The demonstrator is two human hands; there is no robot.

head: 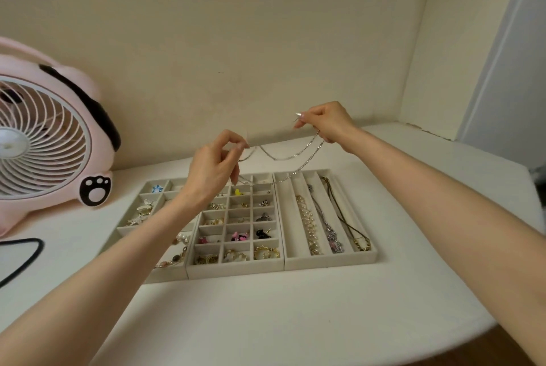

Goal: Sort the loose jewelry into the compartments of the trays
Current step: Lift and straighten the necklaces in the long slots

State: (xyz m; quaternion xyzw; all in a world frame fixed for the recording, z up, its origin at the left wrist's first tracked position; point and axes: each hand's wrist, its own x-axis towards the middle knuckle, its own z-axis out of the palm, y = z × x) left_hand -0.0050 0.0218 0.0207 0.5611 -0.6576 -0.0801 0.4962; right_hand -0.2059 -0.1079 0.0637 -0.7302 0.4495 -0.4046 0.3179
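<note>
A silver chain necklace (291, 156) hangs stretched in the air above the trays. My left hand (214, 169) pinches one end of it, and my right hand (326, 123) pinches the other end higher up and further right. A loop of the chain sags down to the far edge of the long-slot tray (331, 261), which holds a pearl strand (307, 222), a silver necklace (332, 232) and a gold-and-dark necklace (350, 224). The grid tray (236, 269) in the middle holds several small earrings and rings. My left forearm covers part of the left tray (130, 216).
A pink cat-shaped fan (44, 135) stands at the left on the white table (266, 321). A black cable (28, 253) lies near the left edge. The wall runs close behind the trays, and the table's rounded front edge is at the lower right.
</note>
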